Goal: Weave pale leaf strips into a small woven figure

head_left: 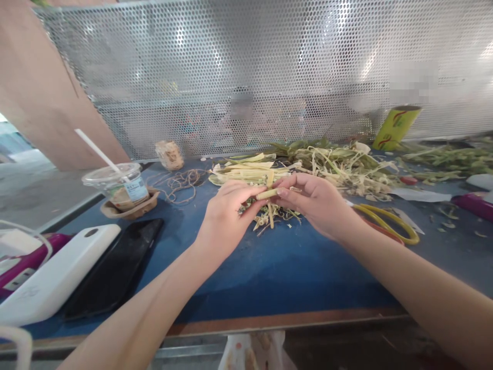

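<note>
My left hand (227,216) and my right hand (314,200) meet above the blue table (269,272), and both pinch a short pale yellow-green stalk piece (268,193) between thumb and fingers. The stalk lies level between the two hands. Under them sits a small heap of peeled strips and scraps (271,216). Just behind, a row of cut pale stalks (246,172) lies on the table.
A big pile of green leaves and husks (346,162) spreads at the back right. Yellow-handled scissors (389,221) lie at the right. A lidded cup with a straw (121,187), coiled twine (179,181), a black phone (115,267) and a white power bank (54,277) sit at the left. Perforated metal screen (250,77) behind.
</note>
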Available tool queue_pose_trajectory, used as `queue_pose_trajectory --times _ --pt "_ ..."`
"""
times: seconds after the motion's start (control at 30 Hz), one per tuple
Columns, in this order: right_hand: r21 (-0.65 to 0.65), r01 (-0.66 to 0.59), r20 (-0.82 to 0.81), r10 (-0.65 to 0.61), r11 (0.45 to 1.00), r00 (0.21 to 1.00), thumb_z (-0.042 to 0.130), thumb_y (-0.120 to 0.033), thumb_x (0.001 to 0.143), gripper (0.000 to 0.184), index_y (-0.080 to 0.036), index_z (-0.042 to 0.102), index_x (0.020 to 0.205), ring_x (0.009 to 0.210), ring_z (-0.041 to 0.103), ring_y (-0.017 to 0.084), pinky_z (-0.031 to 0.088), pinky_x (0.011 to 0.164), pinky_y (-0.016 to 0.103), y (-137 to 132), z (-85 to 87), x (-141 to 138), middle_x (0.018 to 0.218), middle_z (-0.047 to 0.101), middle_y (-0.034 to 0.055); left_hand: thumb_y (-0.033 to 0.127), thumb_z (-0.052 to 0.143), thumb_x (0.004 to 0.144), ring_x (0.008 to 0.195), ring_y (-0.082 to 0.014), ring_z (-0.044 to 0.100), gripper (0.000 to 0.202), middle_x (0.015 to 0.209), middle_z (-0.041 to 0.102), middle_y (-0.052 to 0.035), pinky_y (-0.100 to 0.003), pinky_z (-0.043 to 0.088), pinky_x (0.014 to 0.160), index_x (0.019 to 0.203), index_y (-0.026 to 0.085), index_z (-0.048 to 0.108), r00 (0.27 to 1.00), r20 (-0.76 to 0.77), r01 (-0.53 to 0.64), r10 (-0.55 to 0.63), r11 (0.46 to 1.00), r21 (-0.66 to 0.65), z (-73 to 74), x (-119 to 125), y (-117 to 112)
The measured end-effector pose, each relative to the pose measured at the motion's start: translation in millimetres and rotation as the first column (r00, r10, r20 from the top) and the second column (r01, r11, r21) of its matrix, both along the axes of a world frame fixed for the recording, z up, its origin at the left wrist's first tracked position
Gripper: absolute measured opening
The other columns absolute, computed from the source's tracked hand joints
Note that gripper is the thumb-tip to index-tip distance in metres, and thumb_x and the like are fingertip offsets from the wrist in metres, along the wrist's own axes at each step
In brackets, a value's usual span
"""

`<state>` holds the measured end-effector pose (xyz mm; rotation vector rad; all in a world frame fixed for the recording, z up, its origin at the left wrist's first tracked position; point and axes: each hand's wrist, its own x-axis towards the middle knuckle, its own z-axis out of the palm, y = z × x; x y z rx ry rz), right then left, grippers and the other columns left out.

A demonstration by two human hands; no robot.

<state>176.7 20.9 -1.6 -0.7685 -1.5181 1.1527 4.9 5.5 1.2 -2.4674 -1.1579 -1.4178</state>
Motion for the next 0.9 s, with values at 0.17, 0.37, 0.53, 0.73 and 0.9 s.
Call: queue_pose_trajectory --times 0.17,0.37,0.53,0.73,0.9 --pt "0.057 0.072 0.081 -0.076 0.996 0.994 0.068 -0.036 0.066 0.024 -0.016 0.055 0.069 0.079 0.061 0.016 0.05 0.079 0.036 -3.0 3.2 -0.3 0.088 0.061 0.0044 0.022 0.062 0.074 0.079 -0.0171 0.061 0.017 0.083 0.068 -0.0054 -0.028 0.049 0.071 0.089 0.017 0.067 0.999 0.035 -0.014 0.014 1.0 -0.01 -0.4 1.8 -1.8" --pt "0.145 0.118 0.066 -0.128 0.982 0.99 0.07 -0.032 0.063 0.024 -0.017 0.052 0.067 0.075 0.061 0.015 0.051 0.074 0.033 -5.0 3.4 -1.9 0.081 0.061 0.0033 0.029 0.062 0.074 0.064 -0.0134 0.059 0.019 0.079 0.069 -0.0032 -0.025 0.048 0.063 0.088 0.017 0.068 0.991 0.127 -0.009 0.031 0.986 -0.169 1.1 3.6 -5.1" --pt "0.176 0.139 0.06 -0.152 0.975 0.987 0.07 -0.029 0.063 0.023 -0.018 0.051 0.07 0.073 0.06 0.014 0.051 0.068 0.03 -4.2 2.4 -1.9 0.078 0.06 0.0025 0.03 0.061 0.074 0.064 -0.0132 0.06 0.019 0.076 0.07 -0.0029 -0.023 0.047 0.06 0.086 0.016 0.068 0.985 0.17 0.017 0.033 0.959 -0.283 3.6 5.5 -4.2" --pt "0.147 0.126 0.076 -0.138 0.981 0.987 0.067 -0.02 0.066 0.024 -0.016 0.057 0.088 0.067 0.058 0.01 0.051 0.067 0.026 -5.3 5.8 -0.8 0.074 0.058 0.0 0.027 0.058 0.077 0.062 -0.0113 0.058 0.018 0.077 0.068 -0.0025 -0.021 0.046 0.058 0.09 0.015 0.063 0.986 0.165 0.026 0.02 0.962 -0.27 2.3 8.0 -5.8" --pt "0.027 0.073 0.027 -0.073 0.997 0.997 0.067 -0.02 0.067 0.033 -0.015 0.062 0.099 0.068 0.06 0.011 0.053 0.071 0.03 -4.4 5.6 0.2 0.075 0.061 0.0 0.026 0.057 0.079 0.065 -0.0126 0.057 0.015 0.078 0.067 -0.0029 -0.024 0.047 0.061 0.087 0.017 0.064 0.999 0.041 0.01 -0.005 0.991 -0.13 3.1 4.2 -5.0"
